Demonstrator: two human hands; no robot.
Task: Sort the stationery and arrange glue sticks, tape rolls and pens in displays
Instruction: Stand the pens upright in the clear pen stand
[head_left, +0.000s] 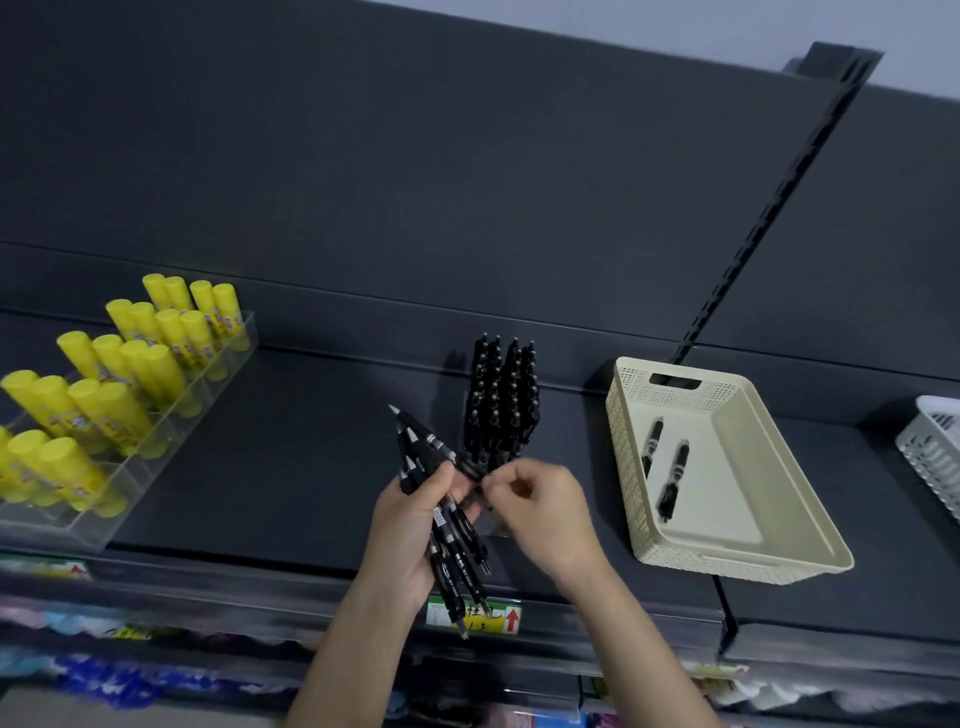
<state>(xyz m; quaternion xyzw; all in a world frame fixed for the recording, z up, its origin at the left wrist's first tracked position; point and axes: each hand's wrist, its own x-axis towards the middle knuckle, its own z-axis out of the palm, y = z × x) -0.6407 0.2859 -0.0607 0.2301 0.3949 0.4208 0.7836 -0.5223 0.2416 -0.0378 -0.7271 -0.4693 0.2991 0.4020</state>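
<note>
**Desk:** What surrounds the hands?

**Photographer:** A dark shelf (291, 467) against a dark back panel. At far left, a clear tiered display (156, 441) holds rows of yellow glue sticks (130, 364), standing tilted back. To the right sits a beige perforated basket (727, 467) with two black pens (667, 467) lying inside. A white basket (935, 452) is cut off at the right edge. A slotted upright (769, 208) runs up the panel behind the beige basket. A price label (472, 616) with a red arrow is fixed to the shelf's front edge, partly covered by pen tips.

**Desk:** And the pens themselves?

**Photographer:** A tight block of black pens stands upright in a display (501, 400) at mid-shelf, directly behind the hands. Its base is hidden by the fingers.

**Desk:** What is each hand doing?

**Photographer:** The left hand (410, 530) has its grip closed around a fanned bundle of pens (441, 499), ends projecting above and below the fist. The right hand (540, 509) is curled, thumb and forefinger pinched together just beside the left thumb, at the foot of the standing block. What the pinch has hold of is too blurred to tell.

**Desk:** How close are they?

**Photographer:** The two hands nearly touch; the beige basket lies well apart to the right.
</note>
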